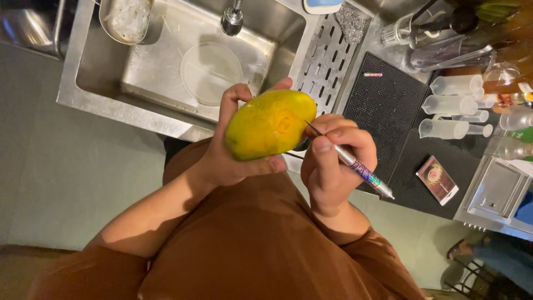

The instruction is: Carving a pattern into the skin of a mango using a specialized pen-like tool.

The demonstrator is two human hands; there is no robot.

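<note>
One small carved mark shows on the mango, near the middle of the yellow-green skin; the rest of the peel looks uncut, so the carving appears barely begun. Left hand: fingers wrapped around the fruit, holding it up over the sink edge. Right hand: closed in a pen grip on a thin carving knife, its point touching the skin beside the mark. Beyond: a clear round lid in the basin, a drain rack, a black mat, and measuring cups at far right.
</note>
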